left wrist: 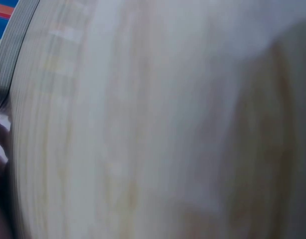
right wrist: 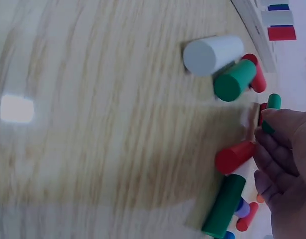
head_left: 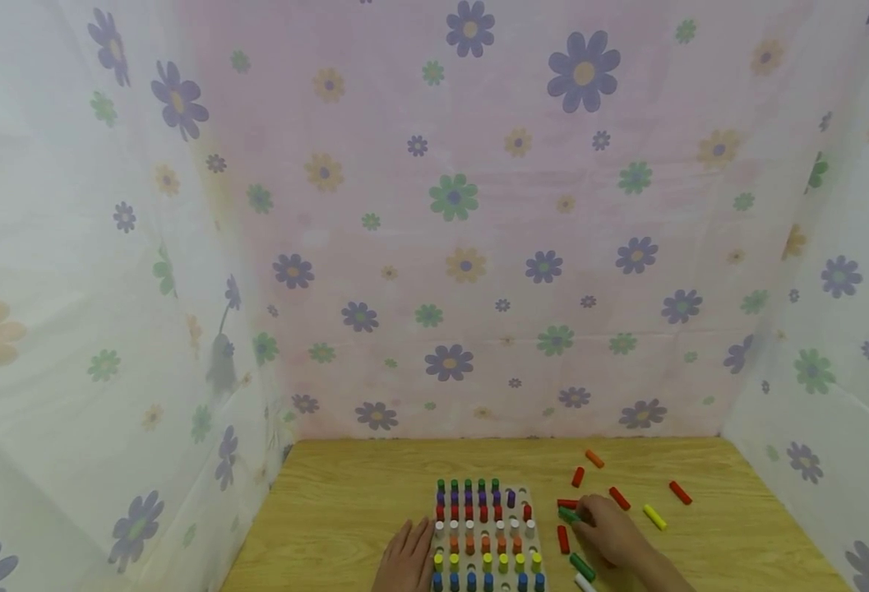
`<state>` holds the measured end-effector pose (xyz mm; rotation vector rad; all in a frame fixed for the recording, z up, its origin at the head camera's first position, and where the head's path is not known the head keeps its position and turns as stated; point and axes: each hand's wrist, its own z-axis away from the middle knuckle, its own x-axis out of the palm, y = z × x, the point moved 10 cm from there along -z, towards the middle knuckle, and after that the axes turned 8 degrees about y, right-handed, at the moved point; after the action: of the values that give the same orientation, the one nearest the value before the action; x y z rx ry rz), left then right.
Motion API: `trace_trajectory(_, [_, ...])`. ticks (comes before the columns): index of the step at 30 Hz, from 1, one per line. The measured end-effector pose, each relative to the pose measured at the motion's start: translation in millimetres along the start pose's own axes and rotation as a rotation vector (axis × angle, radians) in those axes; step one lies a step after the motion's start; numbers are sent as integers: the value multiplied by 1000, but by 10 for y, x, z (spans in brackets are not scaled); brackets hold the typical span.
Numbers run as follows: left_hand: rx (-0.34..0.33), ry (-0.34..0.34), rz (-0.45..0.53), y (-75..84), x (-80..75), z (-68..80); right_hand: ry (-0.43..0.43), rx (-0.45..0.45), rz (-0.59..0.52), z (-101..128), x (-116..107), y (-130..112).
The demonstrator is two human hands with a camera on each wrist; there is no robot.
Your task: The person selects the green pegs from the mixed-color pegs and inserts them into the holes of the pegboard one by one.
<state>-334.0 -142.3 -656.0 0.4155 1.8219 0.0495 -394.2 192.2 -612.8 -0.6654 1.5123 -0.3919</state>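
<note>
A pale pegboard (head_left: 520,488) stands on the table with rows of green, purple, red, white, orange, yellow and blue pegs upright in it; a few holes are bare. My left hand (head_left: 407,561) lies flat along its left side, fingers extended. To the right of the board, my right hand (head_left: 615,533) pinches a green peg (right wrist: 273,101) between thumb and fingers, low over the table. Just behind that peg lies a red peg (head_left: 566,502). The left wrist view is mostly blurred tabletop, with the board's edge (left wrist: 17,47) at upper left.
Loose pegs lie around my right hand: several red, including one red peg (head_left: 563,539), a green peg (head_left: 582,566), a white peg (head_left: 585,583), a yellow peg (head_left: 654,517) and an orange peg (head_left: 594,459). Flowered cloth (head_left: 478,312) walls enclose the wooden table (head_left: 345,485).
</note>
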Motion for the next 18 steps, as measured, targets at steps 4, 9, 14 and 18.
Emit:
trace_trajectory(4, [-1, -2, -3, 1, 8, -8, 14, -48, -68, 35, -93, -52])
trace_trajectory(9, [-2, 2, -6, 0, 6, -11, 39, -71, -142, 65, -190, -62])
trace_trajectory(14, [10, 6, -6, -4, 18, -7, 88, -60, -181, 90, -276, -92])
trace_trajectory(18, [12, 11, 2, -11, 24, -8, 145, -33, -216, 117, -349, -159])
